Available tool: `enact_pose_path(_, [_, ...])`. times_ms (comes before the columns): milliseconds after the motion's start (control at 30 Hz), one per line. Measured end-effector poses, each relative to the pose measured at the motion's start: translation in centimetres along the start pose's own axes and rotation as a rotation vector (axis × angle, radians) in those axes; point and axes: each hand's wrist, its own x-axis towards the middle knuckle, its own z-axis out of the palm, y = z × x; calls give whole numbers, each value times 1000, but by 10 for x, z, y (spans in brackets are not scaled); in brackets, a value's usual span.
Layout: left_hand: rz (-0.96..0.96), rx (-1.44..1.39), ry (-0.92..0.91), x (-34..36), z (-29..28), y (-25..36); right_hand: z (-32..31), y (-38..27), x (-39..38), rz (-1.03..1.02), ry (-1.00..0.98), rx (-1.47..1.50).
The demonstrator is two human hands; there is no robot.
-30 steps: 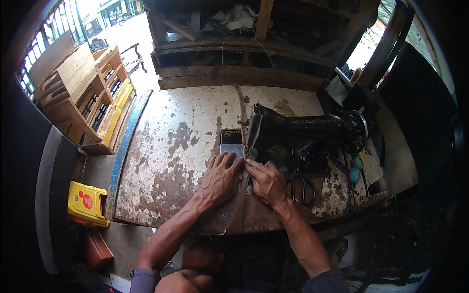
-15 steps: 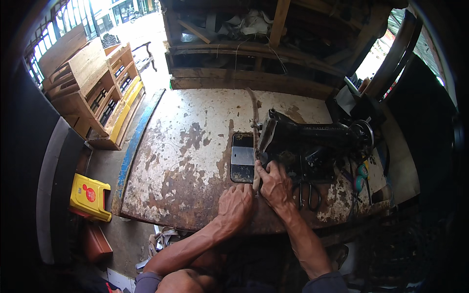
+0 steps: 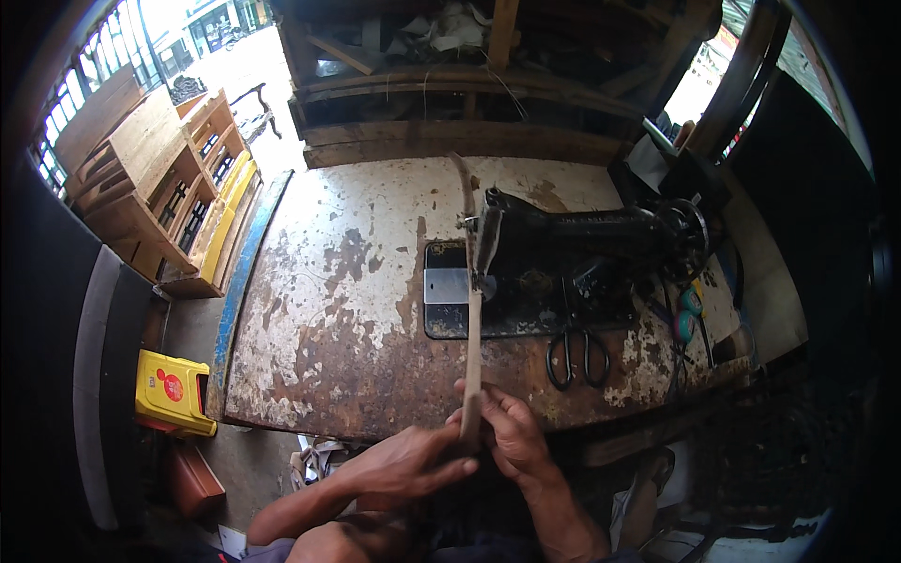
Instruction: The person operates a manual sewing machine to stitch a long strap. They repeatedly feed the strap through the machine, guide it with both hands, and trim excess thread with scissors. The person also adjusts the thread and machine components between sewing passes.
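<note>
Counter (image 3: 328, 310): worn, rust-blotched white top. Sewing machine (image 3: 582, 239): black, on counter, taken as landmark. Strap (image 3: 472, 347): long, narrow, tan; runs from under machine's needle end toward near counter edge, past it. Scissors (image 3: 580, 357): flat on counter, just in front of machine. Left hand (image 3: 413, 462) and right hand (image 3: 507, 436): both below machine at near edge, grip of each closed on strap's near end.

Both forearms are bare, with no sleeves on them and no gloves. The left hand (image 3: 408, 464) and the right hand (image 3: 511, 436) show no ring or watch. Near the lower edge, dark cloth covers the lap.
</note>
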Motion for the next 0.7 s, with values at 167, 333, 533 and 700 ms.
enact_pose_path(167, [-132,89,-305,-50,17,-101,-2,-19,-7,32,-64,434])
enact_pose_path(333, [-724,145,-108,-144,73,-253,-19,-59,6,-74,186,407])
enact_pose_path(533, [-741,-158,67,-163,89,-205,-39,-72,-2,-34,154,183])
enact_pose_path(700, [-564,402,141,-118,27,-62,-14,-34,-41,-317,319,-686])
